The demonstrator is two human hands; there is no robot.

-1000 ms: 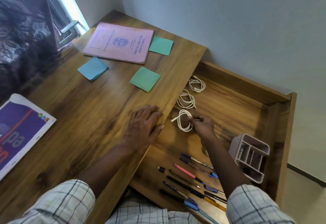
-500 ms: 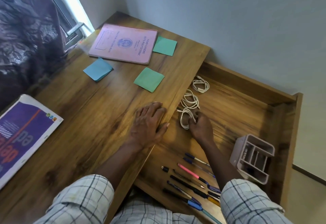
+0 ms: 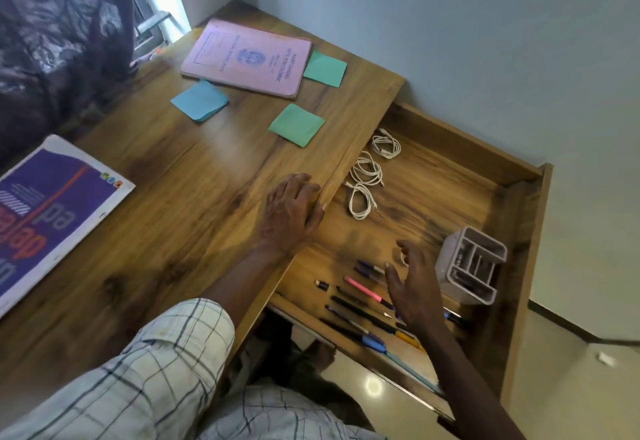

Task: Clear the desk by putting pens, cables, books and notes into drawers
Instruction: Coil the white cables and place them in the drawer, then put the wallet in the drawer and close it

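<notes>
The left hand (image 3: 292, 212) lies flat on the right edge of the bench (image 3: 180, 259), fingers straight and gripping nothing; the right hand (image 3: 412, 289) hangs over the open drawer (image 3: 460, 147) with fingers spread and loose, and it looks empty, though motion blur leaves that less than certain.

Under and beside that hand a row of pens (image 3: 349, 307) lies side by side on the drawer floor near its front; a pink pen (image 3: 362, 289) shows among the dark ones.

Farther back in the same drawer three coiled white cables sit in a line close to the bench edge: the far cable (image 3: 386, 144), the middle cable (image 3: 366, 170) and the near cable (image 3: 360, 201); all three are well apart from the right hand.

A pale divided organiser (image 3: 471, 264) rests near the drawer's right wall, just beside the right hand, its compartments turned up toward the viewer.

On the bench top a pink book (image 3: 247, 58) lies at the far end; a green note (image 3: 325, 69) touches its right edge; a blue note (image 3: 200, 100) sits at its near left corner; a second green note (image 3: 297, 124) lies nearer the drawer side; a purple-covered book (image 3: 52, 211) lies at the left, partly out of view.
</notes>
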